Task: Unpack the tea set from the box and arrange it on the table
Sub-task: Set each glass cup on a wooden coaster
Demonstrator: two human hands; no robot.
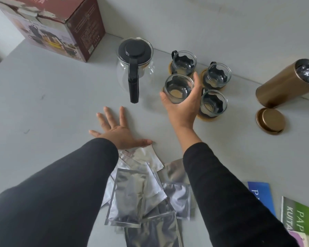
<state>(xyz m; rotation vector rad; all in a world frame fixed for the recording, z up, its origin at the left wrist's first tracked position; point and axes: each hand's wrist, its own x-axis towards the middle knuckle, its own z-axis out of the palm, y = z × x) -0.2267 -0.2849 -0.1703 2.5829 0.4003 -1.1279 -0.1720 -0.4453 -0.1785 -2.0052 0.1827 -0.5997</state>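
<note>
I've got the box [61, 29] far left at the back of the table [43, 104], the teapot [135, 66] just right of it, then four cups — three standing [184, 63] [217, 76] [213, 104] in a cluster, the fourth cup [177, 89] in my right hand [183, 106], nearest the teapot. Further right the canister [287, 82] lies on its side with its lid [270, 120] in front. My left hand [118, 131] lies flat before the teapot — sachets [130, 195] piled nearer me between my arms, booklets [300, 216] at near right.
</note>
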